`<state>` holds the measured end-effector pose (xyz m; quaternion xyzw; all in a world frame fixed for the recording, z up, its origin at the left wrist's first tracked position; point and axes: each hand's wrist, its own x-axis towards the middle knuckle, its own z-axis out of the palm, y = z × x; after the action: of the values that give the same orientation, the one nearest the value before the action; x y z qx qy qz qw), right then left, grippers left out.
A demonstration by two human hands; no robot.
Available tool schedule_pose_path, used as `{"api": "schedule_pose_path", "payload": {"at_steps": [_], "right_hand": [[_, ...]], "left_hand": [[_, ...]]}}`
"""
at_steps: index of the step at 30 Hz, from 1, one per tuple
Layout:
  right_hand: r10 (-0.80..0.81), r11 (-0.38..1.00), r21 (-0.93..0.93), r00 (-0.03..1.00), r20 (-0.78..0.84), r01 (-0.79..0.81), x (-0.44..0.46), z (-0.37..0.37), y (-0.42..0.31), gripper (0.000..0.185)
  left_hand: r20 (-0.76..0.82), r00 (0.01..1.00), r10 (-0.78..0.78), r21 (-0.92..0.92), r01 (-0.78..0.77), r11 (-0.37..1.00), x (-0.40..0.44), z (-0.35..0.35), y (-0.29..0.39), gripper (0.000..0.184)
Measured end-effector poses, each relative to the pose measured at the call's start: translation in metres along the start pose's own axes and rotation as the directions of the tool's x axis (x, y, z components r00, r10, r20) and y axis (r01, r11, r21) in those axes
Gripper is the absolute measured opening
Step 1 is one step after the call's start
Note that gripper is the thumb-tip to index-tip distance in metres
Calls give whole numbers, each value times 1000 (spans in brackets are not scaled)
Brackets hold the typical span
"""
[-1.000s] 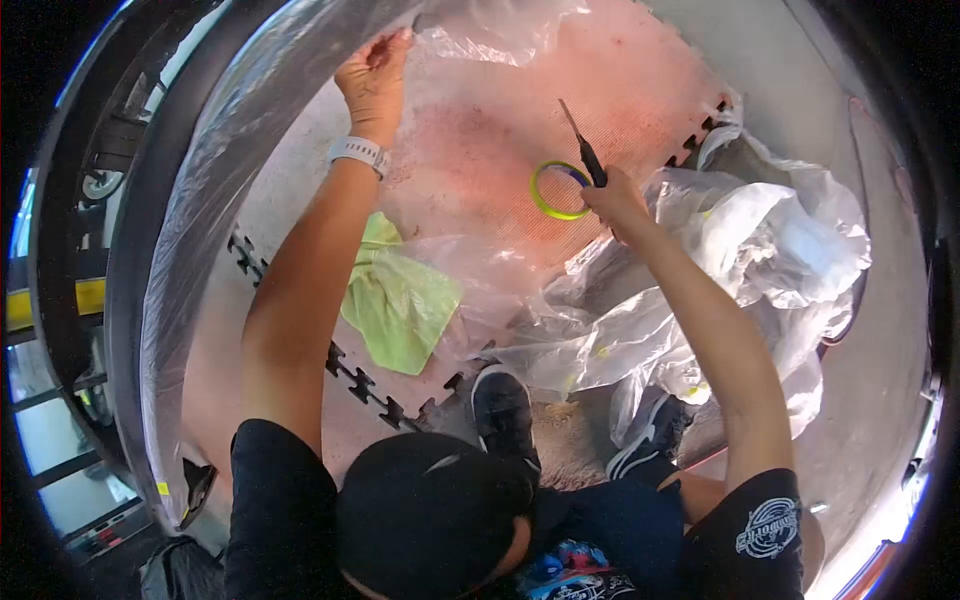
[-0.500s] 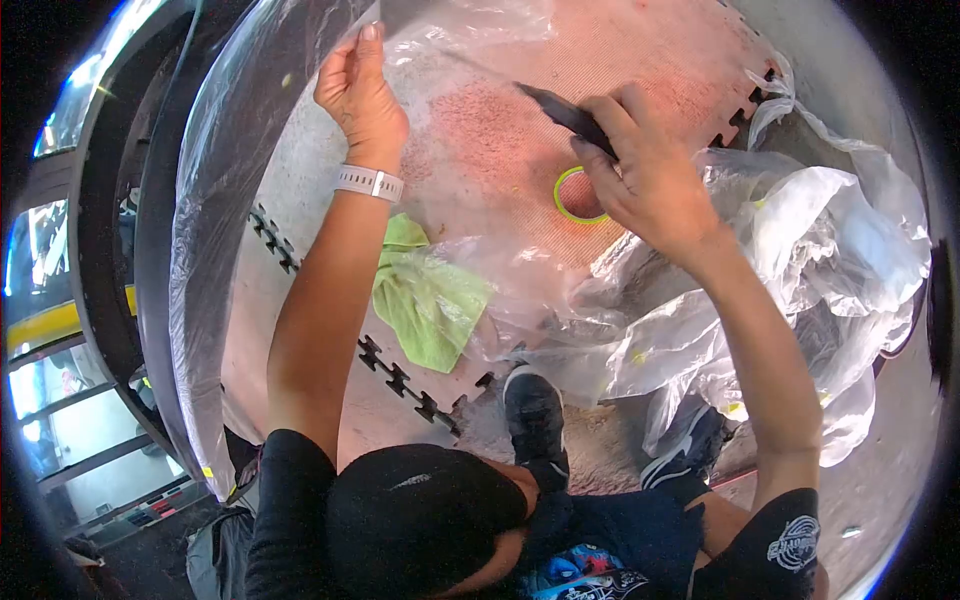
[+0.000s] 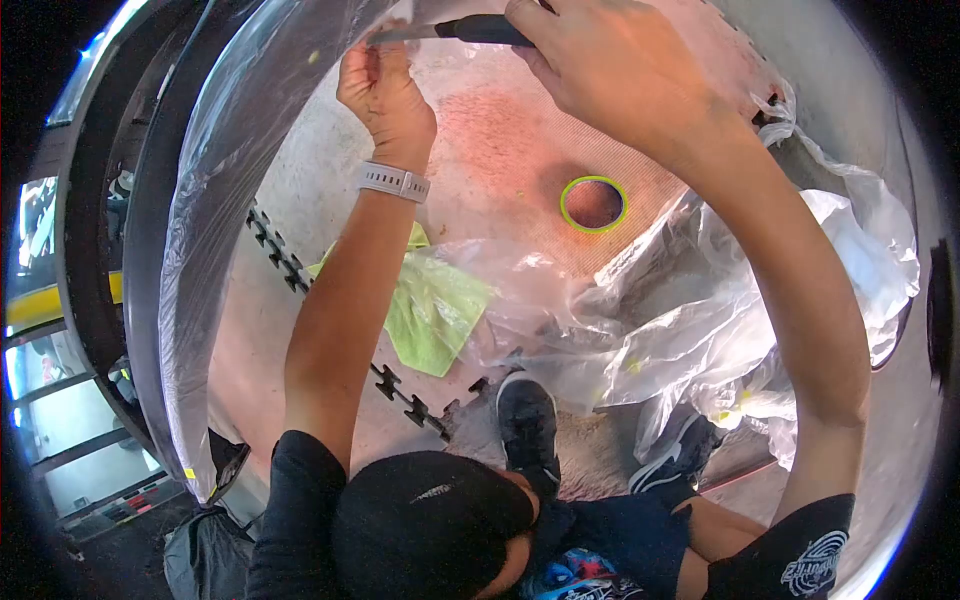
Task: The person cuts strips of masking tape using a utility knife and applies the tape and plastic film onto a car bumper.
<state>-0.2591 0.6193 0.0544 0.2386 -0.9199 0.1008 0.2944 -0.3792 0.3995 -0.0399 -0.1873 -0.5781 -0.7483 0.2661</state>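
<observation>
Near the top of the view, my left hand (image 3: pixel 388 100) pinches the edge of the clear plastic sheet (image 3: pixel 235 130), which hangs over a dark curved panel at the left. My right hand (image 3: pixel 610 70) is closed round the black handle of a knife (image 3: pixel 485 30). Its blade points left and lies at the fingertips of my left hand, by the plastic. Whether the blade touches the sheet is hard to tell. Below my right hand, a yellow-green tape ring (image 3: pixel 566 205) lies on the reddish mat.
A green cloth (image 3: pixel 435 310) lies on the floor beside my left forearm. Crumpled clear plastic (image 3: pixel 690 340) spreads over the floor at the right, near my shoes (image 3: pixel 527 420). A dark bag (image 3: pixel 205 555) is at the lower left.
My right hand has moved up and left, bringing the knife from over the mat to my left hand. The tape ring has left my right hand and now lies on the mat.
</observation>
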Motion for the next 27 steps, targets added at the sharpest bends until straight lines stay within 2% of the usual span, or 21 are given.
{"api": "schedule_pose_path", "payload": {"at_steps": [7,13,16,22,24,25,27], "right_hand": [[63,997,-55,995,72,-60,16,5,-2,15],[-61,998,-24,998,-17,60,25,11,-4,18],[22,1000,-21,999,43,-22,36,9,-12,20],[100,992,-87,989,107,-90,51,19,-6,21],[187,978,-125,967,174,-166,44,9,-2,22],[186,978,-126,967,175,-165,42,13,1,22],[87,988,-135,989,119,-71,41,19,6,22]], "left_hand": [[-39,999,15,-15,-16,1000,-2,-1,-3,6],[-41,996,76,67,-73,995,-3,-2,-4,8],[-23,996,88,99,-86,991,-4,1,-2,8],[-70,996,47,51,-43,998,-3,3,-3,10],[-96,993,63,17,-62,998,-1,3,-9,12],[-97,993,63,15,-62,998,1,-1,-12,12],[-70,997,25,-44,-28,999,7,-7,-13,12]]}}
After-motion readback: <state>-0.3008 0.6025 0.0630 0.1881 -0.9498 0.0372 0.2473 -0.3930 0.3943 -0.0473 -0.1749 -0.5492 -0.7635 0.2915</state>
